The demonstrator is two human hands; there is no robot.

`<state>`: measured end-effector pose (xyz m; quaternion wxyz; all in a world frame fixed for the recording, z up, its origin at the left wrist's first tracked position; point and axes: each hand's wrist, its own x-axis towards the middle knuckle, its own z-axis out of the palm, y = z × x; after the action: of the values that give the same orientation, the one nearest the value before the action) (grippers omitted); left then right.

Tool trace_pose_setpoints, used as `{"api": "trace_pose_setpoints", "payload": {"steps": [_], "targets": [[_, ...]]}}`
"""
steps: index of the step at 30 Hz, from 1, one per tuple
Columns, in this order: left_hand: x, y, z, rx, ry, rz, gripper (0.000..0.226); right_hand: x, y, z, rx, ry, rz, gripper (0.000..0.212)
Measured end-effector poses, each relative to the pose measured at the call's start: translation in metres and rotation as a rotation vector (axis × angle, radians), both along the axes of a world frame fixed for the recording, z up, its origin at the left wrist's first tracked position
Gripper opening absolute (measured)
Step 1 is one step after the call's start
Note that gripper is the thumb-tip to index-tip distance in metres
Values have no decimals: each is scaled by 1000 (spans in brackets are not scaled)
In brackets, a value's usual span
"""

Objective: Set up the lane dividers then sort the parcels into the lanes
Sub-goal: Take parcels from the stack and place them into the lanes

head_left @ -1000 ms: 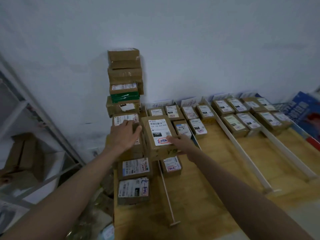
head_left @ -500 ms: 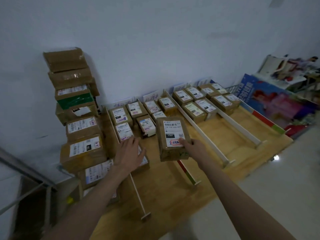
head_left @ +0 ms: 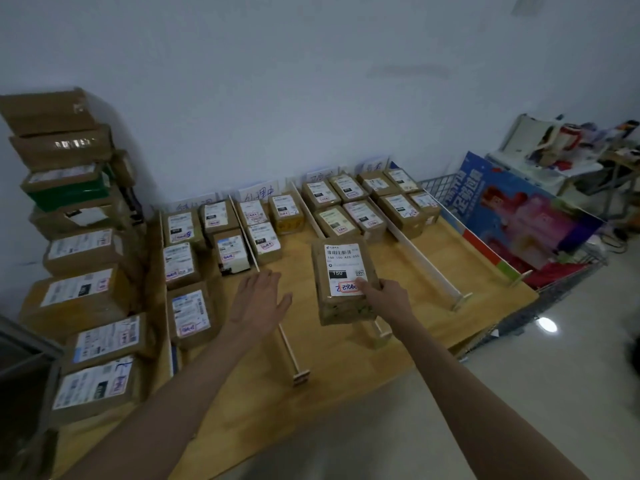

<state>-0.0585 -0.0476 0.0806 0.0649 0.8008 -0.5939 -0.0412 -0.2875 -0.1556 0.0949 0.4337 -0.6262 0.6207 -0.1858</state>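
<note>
My right hand [head_left: 388, 297] grips a brown parcel [head_left: 341, 265] with a white label, held above the wooden table [head_left: 408, 299] over the third lane, thumb on the label. My left hand [head_left: 258, 299] hovers flat with straight fingers over the second lane and holds nothing. White lane dividers [head_left: 287, 344] [head_left: 419, 258] run front to back across the table. Several labelled parcels [head_left: 183, 261] [head_left: 363, 216] lie in the lanes near the wall.
A tall pile of unsorted parcels [head_left: 79, 251] stands at the left against the wall. A blue and pink poster board [head_left: 526, 216] leans at the table's right edge over a wire basket. Cluttered desks stand at the far right. Grey floor lies in front.
My right hand has carried the parcel from the left pile rightward over the table. My left hand has let go of it and hangs free. My view has swung right.
</note>
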Motion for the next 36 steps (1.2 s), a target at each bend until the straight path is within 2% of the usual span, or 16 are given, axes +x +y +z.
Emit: {"api": "trace_pose_setpoints", "payload": {"steps": [8,20,26,29,36], "targets": [[-54,-65,0,-32,-41,14,55,-48,-57,-10,25,2,28,48],[-75,-169,-57,13,-43,11,48,-77,-167,-57,134,32,47,40],[-73,-205,-79,-31,-48,19,45,-70,-219,-87,191,67,85,37],[-71,-212,-89,-9,-35,47,47,-62,-234,-103,231,108,117,39],[-65,-226,-98,86,-35,160,55,-36,-268,-135,288,67,182,39]]}}
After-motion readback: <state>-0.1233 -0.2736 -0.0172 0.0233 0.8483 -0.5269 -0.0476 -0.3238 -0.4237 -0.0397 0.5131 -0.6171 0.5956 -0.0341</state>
